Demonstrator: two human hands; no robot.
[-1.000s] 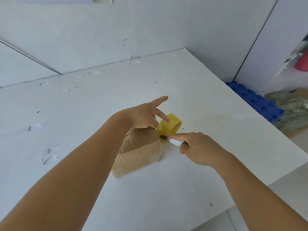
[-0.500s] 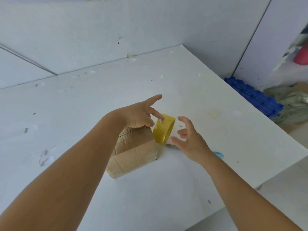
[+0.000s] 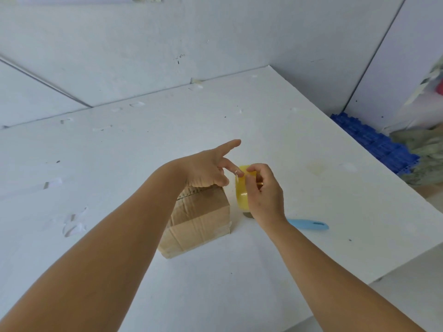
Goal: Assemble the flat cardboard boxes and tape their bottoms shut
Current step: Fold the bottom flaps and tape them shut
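Scuffs and small dents mark the white desk point(image 3: 100, 236) toward its left edge. Near the middle of the desk stands a small brown cardboard box point(image 3: 199, 224), folded up into shape, with a strip of clear tape along its near lower edge. The left hand point(image 3: 206, 171) rests on the box's top far corner, its forefinger stretched out toward the far edge of the desk and another finger reaching right to touch the tape roll; its grip is loose and closes on nothing. Just right of the box, the yellow tape roll point(image 3: 242, 190) stands on edge, close to the box wall; whether the two touch cannot be told. The right hand point(image 3: 263, 192) has its grip curled around the roll, thumb and fingertips pinching at the top rim where the left finger meets it. Behind the right wrist, a light blue tool point(image 3: 306, 224) lies flat on the desk, partly hidden by the forearm. Past the desk's right edge, a blue ridged plastic piece point(image 3: 374, 140) lies beside crumpled greenish-grey material point(image 3: 426, 159).
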